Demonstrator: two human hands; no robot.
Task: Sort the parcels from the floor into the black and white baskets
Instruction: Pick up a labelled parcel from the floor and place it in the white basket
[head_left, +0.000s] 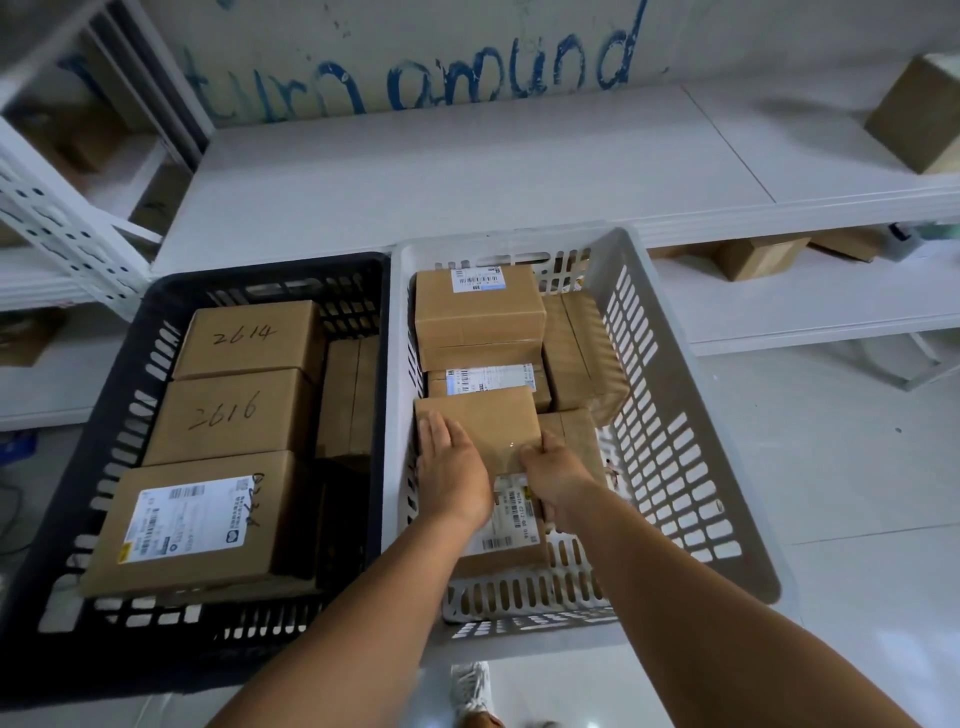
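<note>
Standing over the two baskets, the person is partway through setting a parcel down. Behind everything runs the long white shelf (467, 171), with another shelf unit (62, 218) at far left and a few loose boxes under and on it at right. On the floor in front, the black basket (104, 395) sits left and the white basket (691, 415) right, their walls touching. The black one holds three large parcels in a row, the far two hand-marked 2614 (249, 338) and 2616 (228, 415), the near one bearing a printed label (192, 519). The white one is filling with smaller boxes: a stacked pair at the far end (478, 306), one on edge at its right.

The parcel in hand (483, 421) lies in the near left of the white basket, resting on another labelled box (509, 525). The left hand (452, 467) lies flat on its top, fingers straight, pressing. The right hand (556, 473) curls round its near right edge, thumb on top.

This looks like the placing step, nearly finished. Next, I'd judge, both hands need to let go and lift clear without dragging the box askew, then go back to the floor for another parcel; none shows on the floor from here, so how many remain I cannot say.
</note>
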